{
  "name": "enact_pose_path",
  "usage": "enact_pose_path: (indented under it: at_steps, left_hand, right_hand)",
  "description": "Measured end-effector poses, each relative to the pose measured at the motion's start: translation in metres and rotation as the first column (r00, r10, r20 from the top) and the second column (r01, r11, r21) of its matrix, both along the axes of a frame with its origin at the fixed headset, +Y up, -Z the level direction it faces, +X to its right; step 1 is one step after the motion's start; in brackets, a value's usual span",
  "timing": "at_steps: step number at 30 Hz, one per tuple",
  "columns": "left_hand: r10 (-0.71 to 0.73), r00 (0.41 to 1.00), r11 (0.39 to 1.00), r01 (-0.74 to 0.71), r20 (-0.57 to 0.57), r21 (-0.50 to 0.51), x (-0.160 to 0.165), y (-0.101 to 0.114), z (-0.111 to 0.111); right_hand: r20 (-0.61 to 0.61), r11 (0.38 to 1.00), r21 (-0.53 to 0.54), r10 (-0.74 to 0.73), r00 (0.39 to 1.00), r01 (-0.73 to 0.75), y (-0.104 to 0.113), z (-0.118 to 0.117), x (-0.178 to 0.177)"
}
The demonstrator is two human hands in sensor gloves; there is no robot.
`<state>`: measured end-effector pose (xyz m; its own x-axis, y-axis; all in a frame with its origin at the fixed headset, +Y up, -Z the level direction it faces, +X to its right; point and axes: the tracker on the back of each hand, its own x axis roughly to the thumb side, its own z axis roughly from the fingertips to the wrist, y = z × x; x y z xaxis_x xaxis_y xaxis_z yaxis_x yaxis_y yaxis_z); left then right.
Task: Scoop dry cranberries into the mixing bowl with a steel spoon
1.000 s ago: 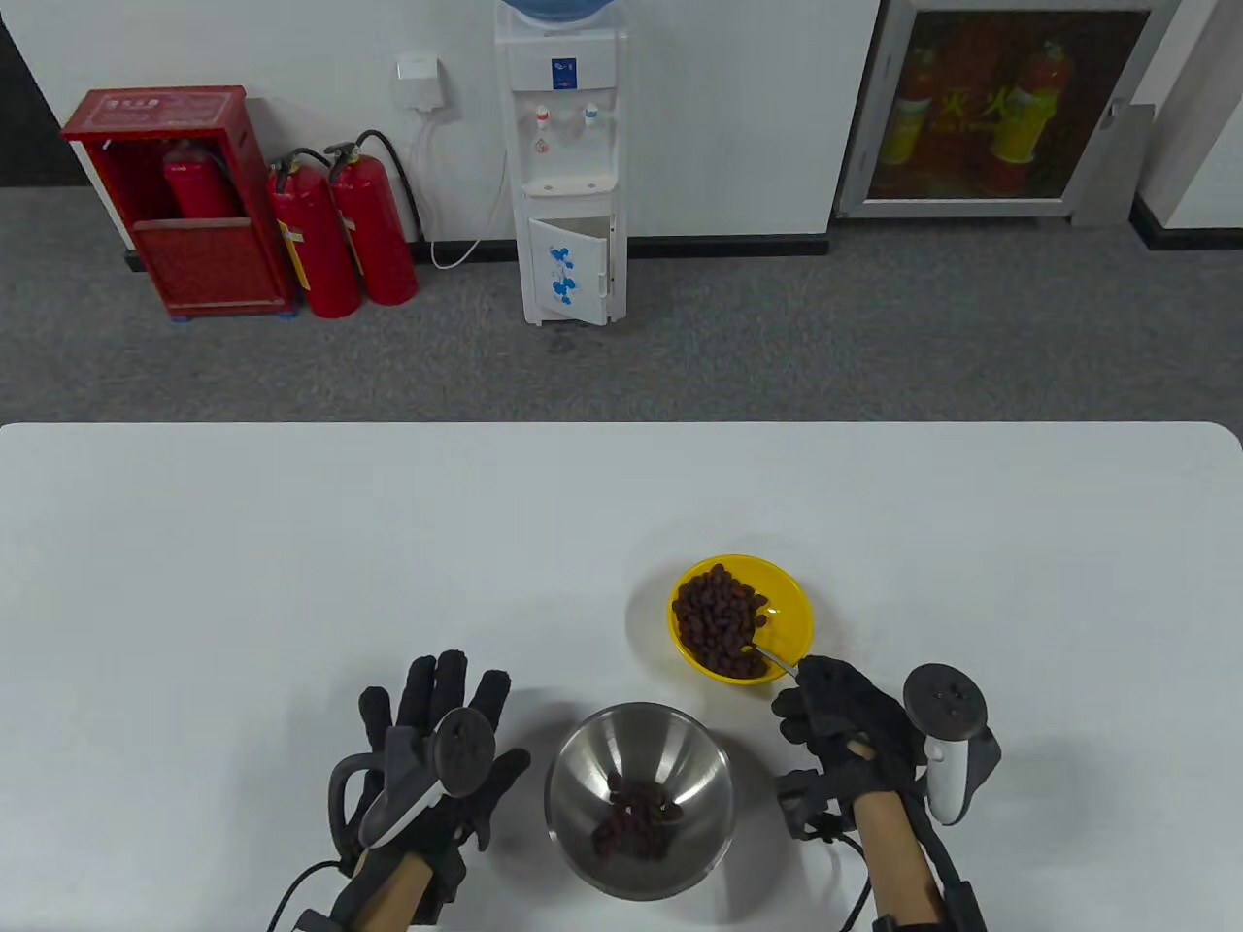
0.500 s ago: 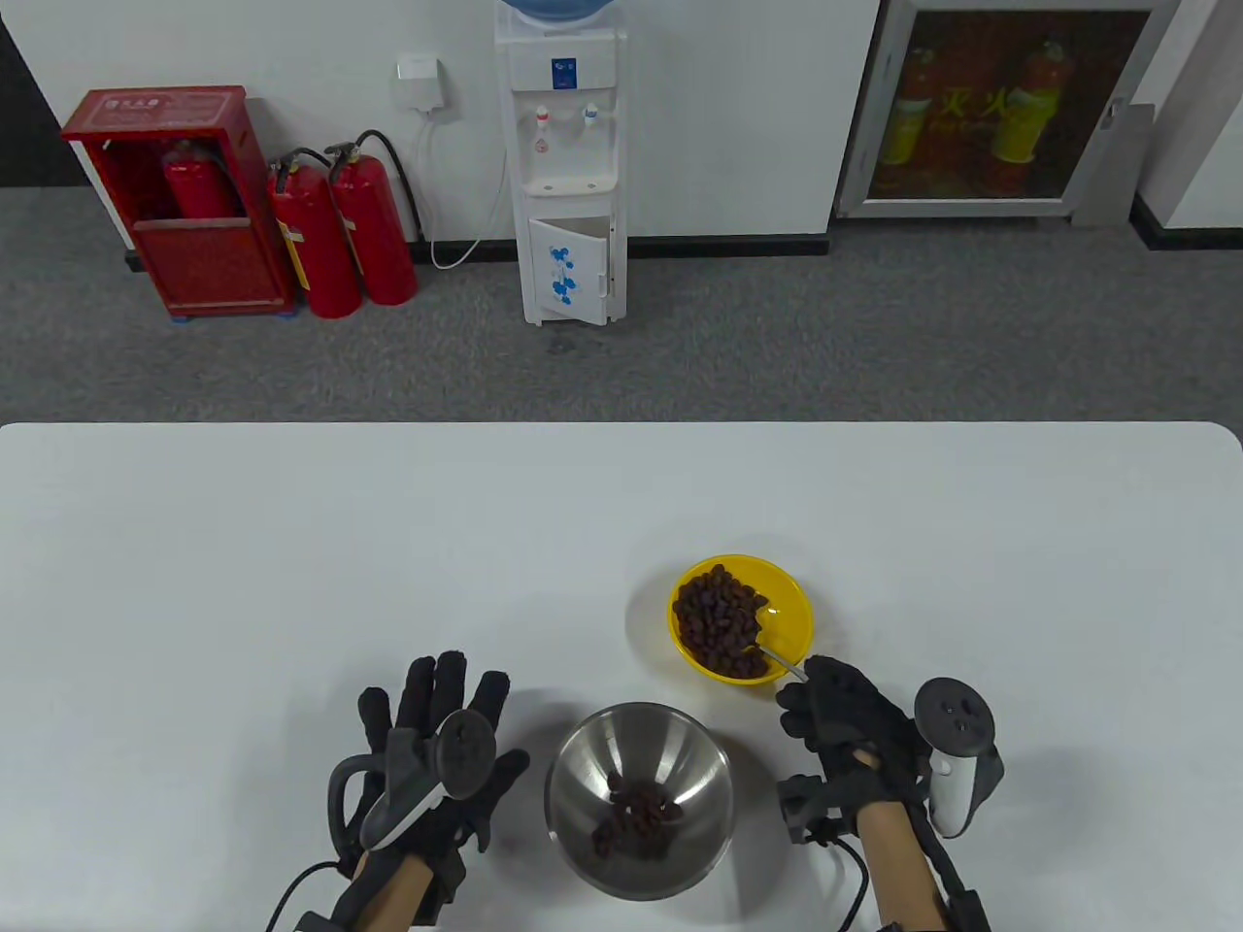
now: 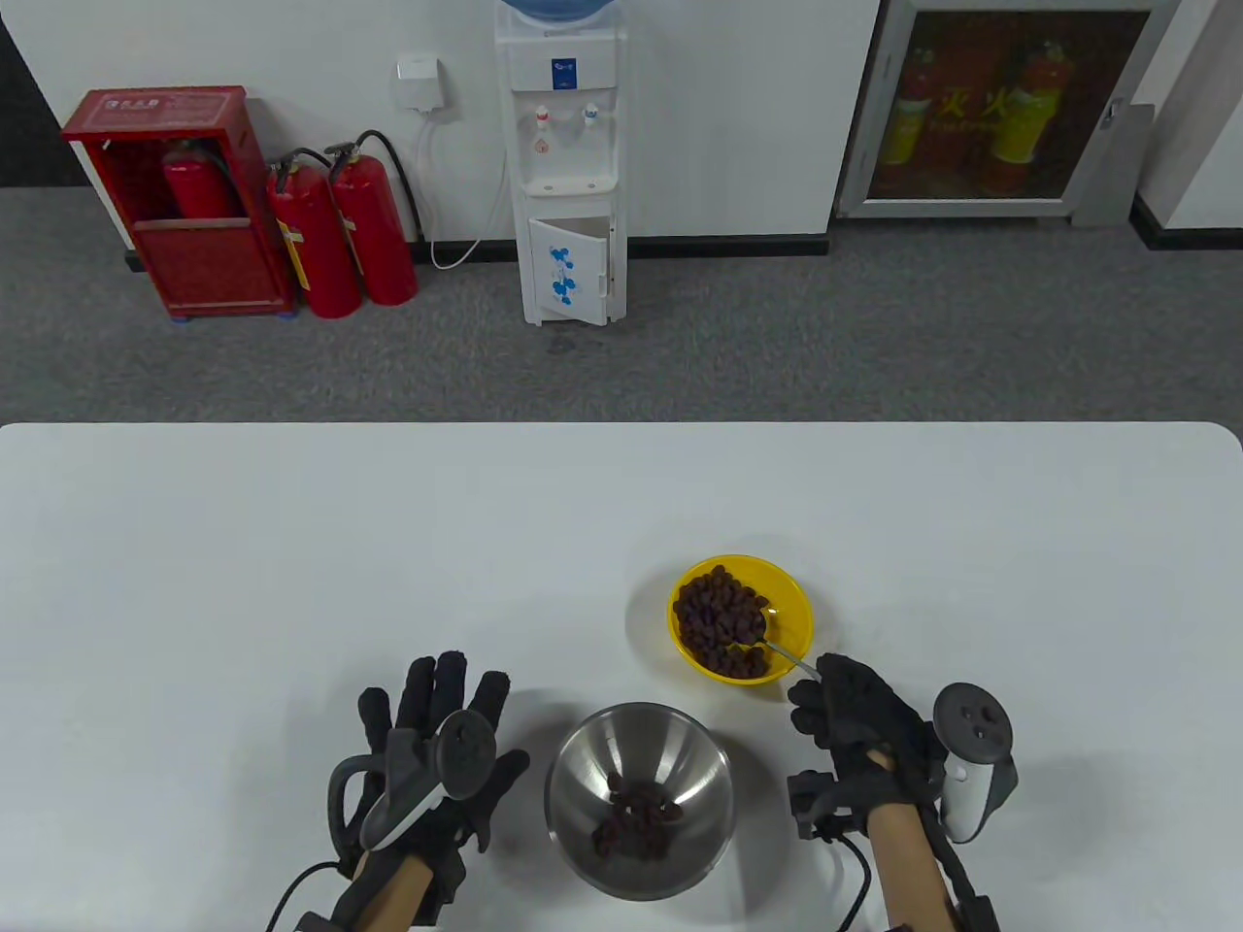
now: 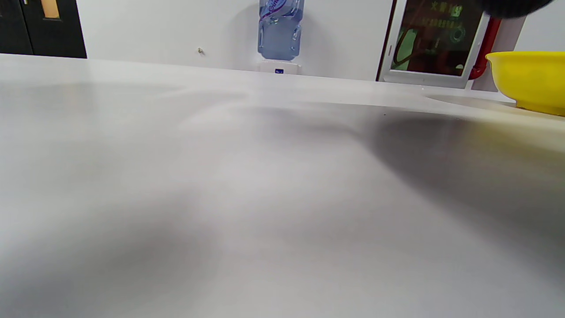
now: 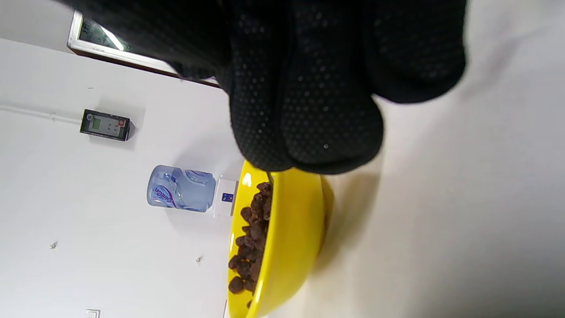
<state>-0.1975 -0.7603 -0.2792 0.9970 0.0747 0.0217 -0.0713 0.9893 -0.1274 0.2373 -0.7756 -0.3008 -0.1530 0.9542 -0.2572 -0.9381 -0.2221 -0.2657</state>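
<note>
right hand [image 3: 859, 718]: shifted right | steel spoon [image 3: 777, 652]: tip drawn farther back in yellow bowl [image 3: 791, 592]

Bowls: 2 — one yellow bowl [image 3: 794, 614] and one steel mixing bowl [image 3: 583, 767].
Spoons: 1 — a steel spoon [image 3: 777, 652], its tip in the yellow bowl.
Cranberry heaps: 2 — one heap of cranberries [image 3: 717, 616] in the yellow bowl, one smaller pile [image 3: 636, 823] in the steel mixing bowl; single berries too many to count.
Gloved hands: 2 — left hand [image 3: 437, 767], right hand [image 3: 859, 728].
Hand trackers: 2, one per hand.
Tables: 1 [image 3: 291, 563].
Water dispensers: 1 [image 3: 568, 165].
Free-standing fire extinguishers: 2 [image 3: 340, 233].
Red extinguisher cabinets: 1 [image 3: 180, 194].
</note>
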Motion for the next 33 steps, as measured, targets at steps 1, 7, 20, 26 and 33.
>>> enact_pose_path:
  at_steps: [1, 7, 20, 26, 33]
  left_hand:
    - [0.000, 1.000, 1.000, 0.000, 0.000, 0.000, 0.000, 0.000, 0.000]
    - [0.002, 1.000, 1.000, -0.002, 0.001, -0.001, 0.000, 0.000, 0.000]
    - [-0.010, 1.000, 1.000, 0.010, -0.001, -0.013, 0.000, 0.000, 0.000]
    - [-0.014, 1.000, 1.000, 0.014, -0.006, -0.012, 0.000, 0.001, 0.000]
    - [-0.014, 1.000, 1.000, 0.014, -0.011, -0.009, -0.001, 0.001, 0.000]
  right_hand:
    - [0.000, 1.000, 0.002, -0.007, 1.000, 0.007, 0.001, 0.000, 0.001]
    - [-0.005, 0.999, 0.028, -0.018, 1.000, 0.018, 0.008, 0.004, 0.004]
    - [-0.053, 0.996, 0.084, 0.000, 0.999, 0.004, 0.022, 0.016, 0.010]
    - [-0.098, 0.990, 0.140, -0.015, 0.995, 0.029, 0.035, 0.021, 0.006]
    - [-0.176, 0.979, 0.192, -0.033, 0.984, 0.067, 0.051, 0.028, -0.003]
